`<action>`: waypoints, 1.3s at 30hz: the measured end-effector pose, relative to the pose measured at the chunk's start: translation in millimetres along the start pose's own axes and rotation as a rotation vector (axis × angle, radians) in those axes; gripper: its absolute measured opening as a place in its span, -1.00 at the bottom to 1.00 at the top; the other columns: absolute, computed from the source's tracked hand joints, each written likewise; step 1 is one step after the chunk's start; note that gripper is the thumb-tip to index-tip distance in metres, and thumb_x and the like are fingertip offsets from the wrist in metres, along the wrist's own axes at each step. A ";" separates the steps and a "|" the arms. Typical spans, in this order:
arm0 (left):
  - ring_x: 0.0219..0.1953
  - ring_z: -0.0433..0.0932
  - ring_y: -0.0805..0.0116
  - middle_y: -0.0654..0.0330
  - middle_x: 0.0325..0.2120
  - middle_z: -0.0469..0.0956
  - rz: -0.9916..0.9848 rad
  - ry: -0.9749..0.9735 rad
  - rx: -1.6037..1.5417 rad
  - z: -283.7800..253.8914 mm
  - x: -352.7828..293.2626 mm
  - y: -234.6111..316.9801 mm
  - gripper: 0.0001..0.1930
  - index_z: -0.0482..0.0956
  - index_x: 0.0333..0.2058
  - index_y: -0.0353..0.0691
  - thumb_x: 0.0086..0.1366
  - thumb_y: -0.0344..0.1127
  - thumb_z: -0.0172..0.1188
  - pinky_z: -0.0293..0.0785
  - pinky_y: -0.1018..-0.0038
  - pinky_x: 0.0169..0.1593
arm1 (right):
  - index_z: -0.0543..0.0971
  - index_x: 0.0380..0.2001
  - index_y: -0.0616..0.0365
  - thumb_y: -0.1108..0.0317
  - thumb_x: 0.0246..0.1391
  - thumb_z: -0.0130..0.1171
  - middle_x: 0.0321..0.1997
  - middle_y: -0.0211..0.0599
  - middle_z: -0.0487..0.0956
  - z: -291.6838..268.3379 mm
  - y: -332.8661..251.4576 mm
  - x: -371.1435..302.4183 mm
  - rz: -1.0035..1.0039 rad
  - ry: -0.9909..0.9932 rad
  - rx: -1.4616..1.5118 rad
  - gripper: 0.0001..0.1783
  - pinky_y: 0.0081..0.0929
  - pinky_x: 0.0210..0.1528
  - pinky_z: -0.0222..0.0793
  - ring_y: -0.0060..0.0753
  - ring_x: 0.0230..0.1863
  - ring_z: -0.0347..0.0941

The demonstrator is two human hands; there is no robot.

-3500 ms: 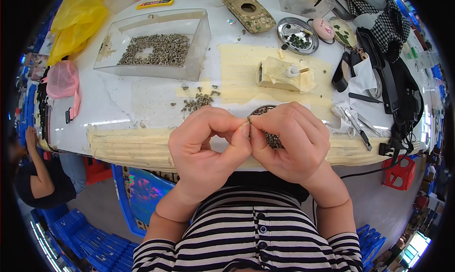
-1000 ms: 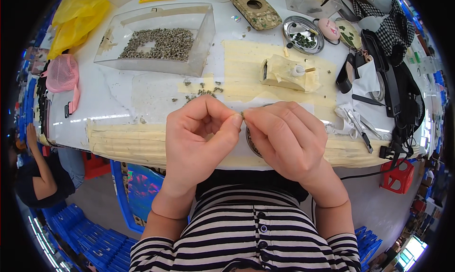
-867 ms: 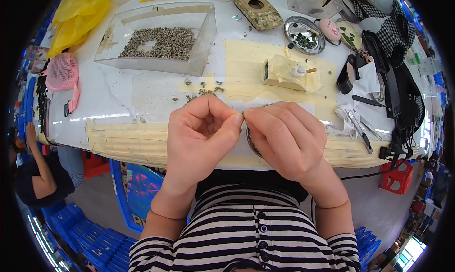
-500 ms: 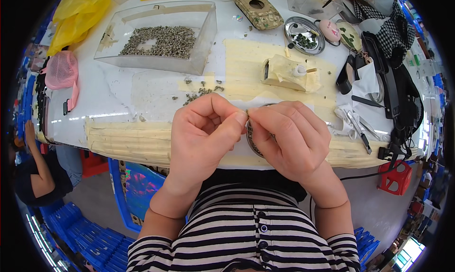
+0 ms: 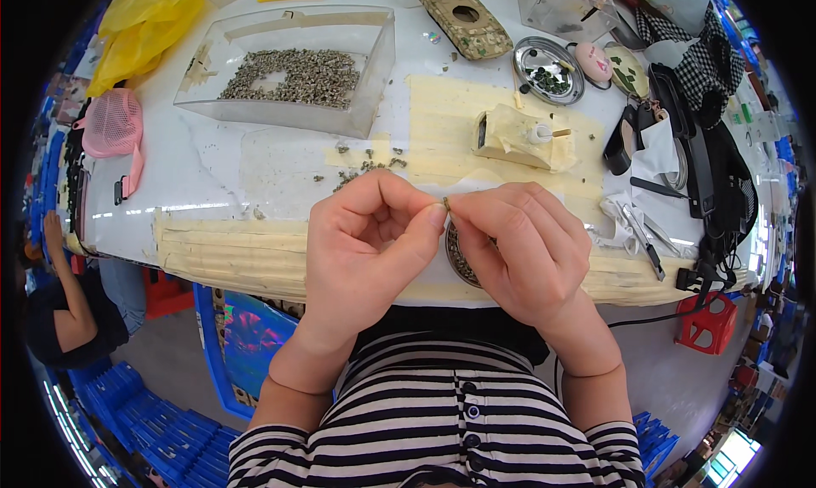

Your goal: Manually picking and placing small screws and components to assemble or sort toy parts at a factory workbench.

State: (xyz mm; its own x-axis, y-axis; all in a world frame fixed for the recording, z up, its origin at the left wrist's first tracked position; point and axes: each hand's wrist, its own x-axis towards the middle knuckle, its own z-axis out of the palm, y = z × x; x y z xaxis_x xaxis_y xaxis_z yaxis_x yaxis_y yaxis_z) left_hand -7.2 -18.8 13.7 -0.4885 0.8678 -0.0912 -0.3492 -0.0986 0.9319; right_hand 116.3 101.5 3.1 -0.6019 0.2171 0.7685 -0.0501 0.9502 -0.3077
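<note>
Between my fingertips, ahead of my chest and above the table [image 5: 204,169], is a small brassy part [image 5: 447,204], too small for its form to be told. Left hand [image 5: 365,254] and right hand [image 5: 531,254]: brought together at the tips, thumb and forefinger of each pinched on that part. Partly covered by my right hand, a round dish [image 5: 451,264] contains small metal pieces. Just beyond my left hand lies a loose scatter of metal pieces [image 5: 371,167]; farther out, on that side, a clear box [image 5: 371,101] holds many more. Beyond my right hand stands a tape-covered block [image 5: 508,139], with a silver plate [image 5: 544,48] bearing dark green bits past it. Well to the right of my right hand: a cutter knife [image 5: 643,240].
</note>
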 end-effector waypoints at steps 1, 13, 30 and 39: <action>-0.42 0.45 0.72 0.34 -0.45 0.57 0.012 -0.001 0.015 -0.5 0.1 -1.0 -0.96 0.55 -0.35 -0.35 0.27 -0.57 0.23 0.38 0.73 -0.31 | 0.57 -0.32 0.31 0.65 -0.30 0.32 -0.49 -0.27 0.54 0.5 0.3 -0.2 -0.002 0.001 0.002 -0.67 -0.48 -0.50 0.43 -0.30 -0.52 0.50; -0.55 0.47 0.50 0.22 -0.53 0.53 0.755 0.102 0.720 -1.8 9.7 -17.8 -0.87 0.58 -0.42 -0.32 0.06 -0.62 0.35 0.37 0.62 -0.45 | 0.58 -0.34 0.29 0.66 -0.24 0.34 -0.50 -0.26 0.54 -1.5 -2.0 1.3 0.076 -0.010 0.064 -0.71 -0.46 -0.50 0.43 -0.27 -0.52 0.50; -0.46 0.45 0.74 0.34 -0.47 0.56 0.003 -0.021 0.009 -2.0 -0.4 -4.8 -0.93 0.54 -0.39 -0.33 0.25 -0.60 0.23 0.39 0.73 -0.36 | 0.57 -0.36 0.28 0.58 -0.28 0.30 -0.47 -0.29 0.54 0.4 -3.5 -2.8 -0.017 -0.001 -0.047 -0.72 -0.45 -0.49 0.45 -0.28 -0.51 0.50; -0.44 0.44 0.72 0.34 -0.48 0.56 -0.006 -0.019 -0.020 -3.6 0.4 -1.5 -0.94 0.54 -0.39 -0.33 0.27 -0.58 0.22 0.36 0.73 -0.35 | 0.58 -0.33 0.29 0.59 -0.31 0.31 -0.47 -0.29 0.54 1.3 0.7 -2.8 -0.012 0.005 0.026 -0.67 -0.46 -0.49 0.45 -0.28 -0.50 0.51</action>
State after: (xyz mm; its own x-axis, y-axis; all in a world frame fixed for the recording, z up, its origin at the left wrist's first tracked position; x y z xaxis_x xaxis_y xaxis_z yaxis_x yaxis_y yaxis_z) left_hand -9.7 -20.0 11.0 -0.4712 0.8775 -0.0894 -0.3678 -0.1034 0.9241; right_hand 116.9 101.3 0.0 -0.5971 0.2064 0.7751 -0.0785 0.9466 -0.3126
